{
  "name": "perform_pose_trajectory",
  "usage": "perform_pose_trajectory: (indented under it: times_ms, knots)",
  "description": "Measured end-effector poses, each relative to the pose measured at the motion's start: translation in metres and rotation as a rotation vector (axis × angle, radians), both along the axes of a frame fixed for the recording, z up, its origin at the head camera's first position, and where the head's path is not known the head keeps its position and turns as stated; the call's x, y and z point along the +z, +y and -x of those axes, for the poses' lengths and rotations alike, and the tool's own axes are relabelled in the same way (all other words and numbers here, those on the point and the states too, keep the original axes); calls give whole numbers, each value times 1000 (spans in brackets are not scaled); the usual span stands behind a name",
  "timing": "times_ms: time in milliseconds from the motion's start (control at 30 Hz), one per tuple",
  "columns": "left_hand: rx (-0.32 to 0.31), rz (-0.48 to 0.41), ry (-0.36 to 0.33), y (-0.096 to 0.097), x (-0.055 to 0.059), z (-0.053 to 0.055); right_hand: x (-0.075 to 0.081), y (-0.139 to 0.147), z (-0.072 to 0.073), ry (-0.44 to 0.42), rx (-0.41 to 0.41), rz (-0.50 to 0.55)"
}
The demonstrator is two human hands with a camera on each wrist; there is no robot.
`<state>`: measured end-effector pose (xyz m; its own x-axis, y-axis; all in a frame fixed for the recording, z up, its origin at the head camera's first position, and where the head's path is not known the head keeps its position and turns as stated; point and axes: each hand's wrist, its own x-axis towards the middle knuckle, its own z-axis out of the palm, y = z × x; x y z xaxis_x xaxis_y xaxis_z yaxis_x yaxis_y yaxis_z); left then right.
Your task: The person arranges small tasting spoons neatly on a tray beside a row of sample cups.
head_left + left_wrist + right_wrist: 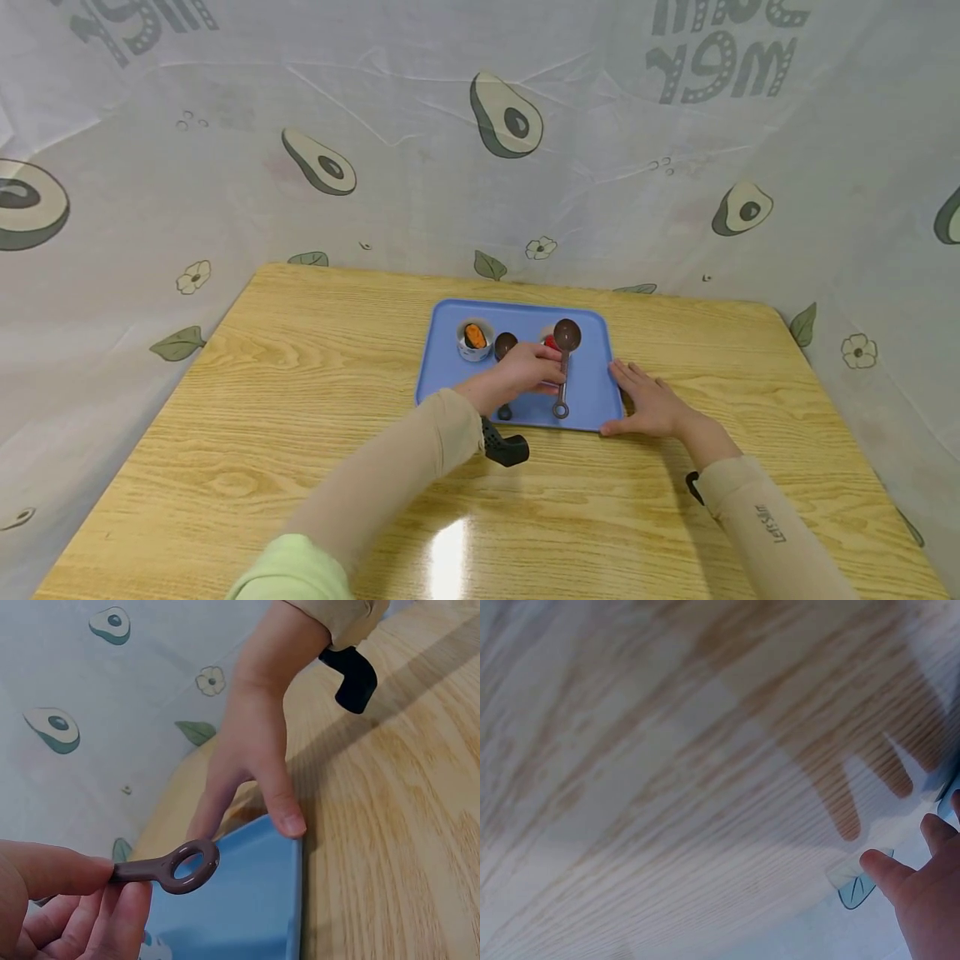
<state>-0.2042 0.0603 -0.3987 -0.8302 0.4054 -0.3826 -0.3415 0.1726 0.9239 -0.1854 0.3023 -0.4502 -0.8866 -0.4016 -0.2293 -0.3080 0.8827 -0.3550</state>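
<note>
My left hand (525, 368) pinches the handle of a brown measuring spoon (567, 335) over the right part of a blue tray (597, 379). In the left wrist view, the spoon's ring end (210, 864) juts out past thumb and fingers. With fingers spread, my right hand (647, 404) touches the tray's right edge near its front corner. A second brown measuring spoon (506, 342) lies partly hidden under my left hand and wrist. A small bowl (474, 354) on the tray holds an orange and dark piece (475, 336). Something red (551, 342) shows behind the held spoon, partly covered.
The tray sits toward the back of a wood-grain table (322, 367). A pale cloth (412, 200) printed with avocados hangs behind and at both sides. Black wrist gear (506, 450) sticks out below the left wrist. A light glare lies on the table's front.
</note>
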Motion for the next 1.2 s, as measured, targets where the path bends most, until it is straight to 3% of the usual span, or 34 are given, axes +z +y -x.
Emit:
perform_pose_trajectory:
  times_ms: [333, 433, 533, 667, 733, 767, 867, 1000, 1033, 1067, 1100, 1200]
  knots:
    - [37, -13, -38, 17, -6, 4, -1, 0, 0, 2, -10, 2]
    - [54, 8, -33, 23, -16, 10, 0, 0, 0, 5, -10, 0]
    - [52, -4, -11, 32, -50, 29, 2, -1, 0, 4, -7, 1]
    - [48, -12, -1, 51, -118, 68, 2, -1, -1, -3, -7, 8]
    - [43, -6, 21, 58, -139, 79, 3, -1, -1, -4, -8, 8]
    - [47, 5, 24, 62, -144, 80, 2, -1, -1, -4, -8, 8]
    - [36, -5, 61, 62, -139, 74, 2, -1, 0, -7, -9, 5]
    - [37, 24, 23, 54, -85, 43, 0, -1, 0, -6, -11, 1]
    - [31, -12, 38, 52, -83, 40, 0, -1, 0, -5, -13, -1]
    - [37, 8, 23, 51, -67, 32, 0, -1, 0, -3, -14, -1]
    - [43, 18, 2, 57, -85, 42, 0, -1, 0, -3, -14, -2]
    - [52, -8, 2, 81, -168, 87, 0, -1, 0, -3, -15, 0]
